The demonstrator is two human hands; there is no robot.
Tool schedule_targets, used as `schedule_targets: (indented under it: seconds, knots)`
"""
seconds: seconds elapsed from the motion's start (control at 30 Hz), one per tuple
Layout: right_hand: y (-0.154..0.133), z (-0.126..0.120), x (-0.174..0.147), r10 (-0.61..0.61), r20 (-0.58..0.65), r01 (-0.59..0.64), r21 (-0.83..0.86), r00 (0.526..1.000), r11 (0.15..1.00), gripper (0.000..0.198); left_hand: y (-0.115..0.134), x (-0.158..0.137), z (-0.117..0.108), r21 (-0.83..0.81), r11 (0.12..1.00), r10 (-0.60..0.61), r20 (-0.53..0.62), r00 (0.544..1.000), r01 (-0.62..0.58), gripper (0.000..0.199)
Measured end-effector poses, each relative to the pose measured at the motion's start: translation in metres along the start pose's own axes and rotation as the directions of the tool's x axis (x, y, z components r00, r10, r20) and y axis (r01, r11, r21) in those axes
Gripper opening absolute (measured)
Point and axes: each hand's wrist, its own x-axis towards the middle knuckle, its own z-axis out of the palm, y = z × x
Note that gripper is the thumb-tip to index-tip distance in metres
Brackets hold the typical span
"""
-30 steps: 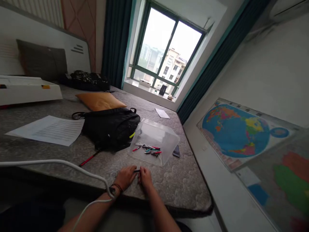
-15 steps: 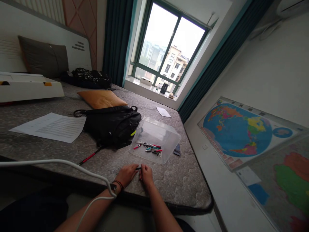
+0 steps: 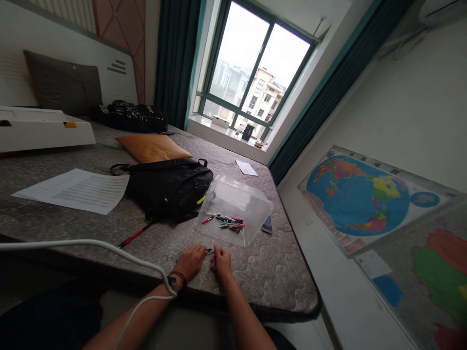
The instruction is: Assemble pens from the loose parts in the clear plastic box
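Note:
My left hand (image 3: 191, 260) and my right hand (image 3: 222, 261) meet just above the front of the mattress (image 3: 277, 272), fingers closed. A small dark pen-like piece (image 3: 209, 250) pokes out of my left fingertips toward the right hand. Whatever my right fingers pinch is mostly hidden; a thin, patterned bit shows in the narrow gap. Beyond the hands stands a clear plastic box (image 3: 251, 201). Several pens (image 3: 231, 223) in red, teal, black and white lie loosely inside it, near its front.
Left of the box are a black backpack (image 3: 171, 189), a printed sheet (image 3: 76, 189) and an orange-brown envelope (image 3: 155, 147). A phone (image 3: 267, 225) lies to its right. One white cable (image 3: 109, 246) crosses over my left forearm. A white paper (image 3: 246, 167) lies farther back.
The dark piece between my fingertips spanned both hands before; now its end shows at the left fingers, with a thin bit in the gap. The hands have barely shifted.

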Motion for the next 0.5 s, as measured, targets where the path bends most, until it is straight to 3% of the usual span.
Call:
schedule_targets:
  seconds: [0.23,0.4,0.5]
  knots:
    - [-0.003,-0.004,-0.001,0.032,-0.032,-0.03,0.043,0.999,0.999,0.044,-0.001,0.001,-0.001,-0.041,0.997,-0.063,0.005,0.998,0.063,0.039]
    - [-0.008,-0.015,-0.006,0.086,-0.181,0.004,0.447,0.98,0.895,0.038,0.0,0.001,-0.003,-0.045,0.994,-0.095,0.035,0.995,0.097,0.039]
    - [-0.009,-0.02,-0.009,0.099,-0.175,0.004,0.51,0.979,0.86,0.035,0.001,0.002,-0.005,-0.043,0.994,-0.099,0.051,0.994,0.101,0.039]
